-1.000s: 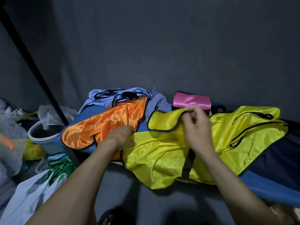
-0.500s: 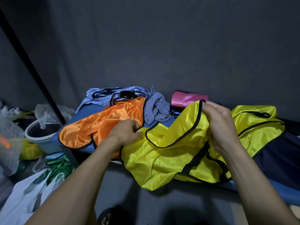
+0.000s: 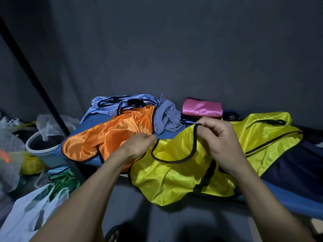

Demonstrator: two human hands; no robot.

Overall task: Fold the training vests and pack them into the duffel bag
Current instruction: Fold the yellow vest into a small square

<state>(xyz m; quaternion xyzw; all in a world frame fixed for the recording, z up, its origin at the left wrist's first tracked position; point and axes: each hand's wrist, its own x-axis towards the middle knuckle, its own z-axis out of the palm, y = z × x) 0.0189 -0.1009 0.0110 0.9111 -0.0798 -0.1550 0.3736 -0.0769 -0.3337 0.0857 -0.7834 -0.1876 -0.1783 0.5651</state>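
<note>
A yellow training vest (image 3: pixel 176 173) with black trim lies crumpled on the blue surface (image 3: pixel 297 205), partly lifted. My right hand (image 3: pixel 220 145) pinches its black-edged strap and holds it up. My left hand (image 3: pixel 139 145) grips the vest's left edge, over an orange vest (image 3: pixel 111 137). A second yellow vest (image 3: pixel 269 131) lies behind on the right. A light blue vest (image 3: pixel 122 103) is bunched at the back, and a folded pink vest (image 3: pixel 201 109) rests on dark items near the wall. A dark navy fabric mass (image 3: pixel 293 165) at the right may be the duffel bag; I cannot tell.
A grey-blue cloth (image 3: pixel 167 117) lies between the orange and pink vests. On the floor at left stand a pale bucket (image 3: pixel 40 151), clear plastic bags (image 3: pixel 10 154), a white carrier bag (image 3: pixel 29 212) and a green vest (image 3: pixel 64 179). A black pole (image 3: pixel 33 75) slants across the left.
My right hand has drawn the yellow vest's strap leftward and slightly down, closer to my left hand. My left hand has shifted a little right along the vest's edge.
</note>
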